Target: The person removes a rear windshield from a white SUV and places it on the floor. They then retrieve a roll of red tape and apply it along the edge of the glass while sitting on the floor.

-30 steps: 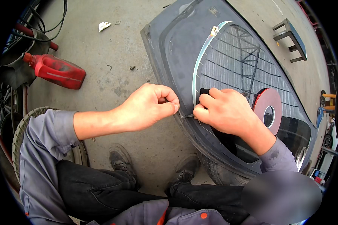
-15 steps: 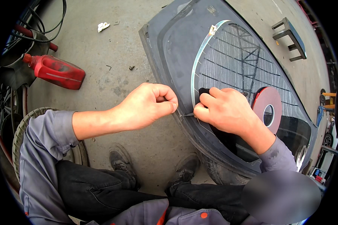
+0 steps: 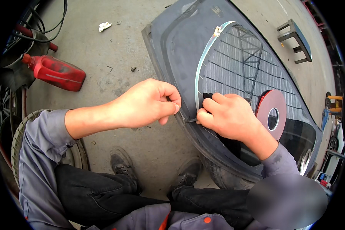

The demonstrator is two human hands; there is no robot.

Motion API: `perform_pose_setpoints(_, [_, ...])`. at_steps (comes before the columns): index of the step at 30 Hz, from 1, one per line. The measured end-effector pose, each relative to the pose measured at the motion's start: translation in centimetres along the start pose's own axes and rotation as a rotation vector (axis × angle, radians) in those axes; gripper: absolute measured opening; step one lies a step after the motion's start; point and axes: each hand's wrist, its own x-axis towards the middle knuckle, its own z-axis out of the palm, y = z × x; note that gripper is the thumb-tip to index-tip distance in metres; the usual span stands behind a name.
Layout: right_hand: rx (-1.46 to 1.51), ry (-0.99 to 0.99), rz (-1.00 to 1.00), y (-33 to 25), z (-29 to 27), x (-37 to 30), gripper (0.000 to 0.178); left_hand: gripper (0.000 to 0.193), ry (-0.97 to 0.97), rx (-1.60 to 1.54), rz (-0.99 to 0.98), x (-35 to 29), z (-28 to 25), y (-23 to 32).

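My left hand (image 3: 147, 103) is pinched closed, thumb against fingers, just off the near left edge of a dark grey car tailgate (image 3: 170, 50). Whatever it may hold is too small to make out. In my right fist (image 3: 228, 117) is a thin pointed metal tool (image 3: 190, 120), its tip toward my left hand. A black piece (image 3: 207, 95) shows above that fist, possibly the tool's handle. Beside my right wrist, a roll of tape (image 3: 280, 111) with a red edge rests on the tailgate's window (image 3: 234, 53). A pale, shiny curved strip (image 3: 198, 73) follows the window's edge up from my right hand.
A red jug (image 3: 61, 73) lies on the floor at the left, near a tyre (image 3: 19, 134) and dark hoses. Beneath the tailgate's near end is another tyre (image 3: 222, 172). A small bench (image 3: 297, 40) stands at the far right. White crumpled scrap (image 3: 104, 27) lies beyond.
My left hand has shifted slightly up and left, still pinched. My right fist has turned a little and sits marginally lower, with the tool still in it.
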Motion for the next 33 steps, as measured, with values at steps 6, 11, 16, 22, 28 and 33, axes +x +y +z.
perform_pose_setpoints(6, [0.034,0.007,0.012,0.2,0.3,0.0,0.016,0.012,-0.006,-0.023,-0.001,-0.3,0.1,0.4])
perform_pose_setpoints(11, [0.012,0.015,0.015,0.1,0.3,0.1,0.016,0.011,-0.001,-0.047,0.026,-0.2,0.4,0.4])
perform_pose_setpoints(16, [-0.004,-0.019,0.005,0.1,0.0,0.3,0.016,0.011,0.0,-0.009,0.069,-0.1,0.4,0.0])
perform_pose_setpoints(22, [-0.018,-0.017,0.011,0.1,-0.1,0.1,0.015,0.011,0.006,0.021,0.12,-0.4,0.7,0.4])
perform_pose_setpoints(28, [-0.034,0.008,0.023,0.0,-0.3,-0.1,0.015,0.012,-0.007,0.083,0.226,-0.8,1.1,0.4])
perform_pose_setpoints(33, [-0.008,0.039,0.087,1.4,-1.6,-0.5,0.018,0.008,-0.031,0.218,0.275,-0.6,1.2,0.5])
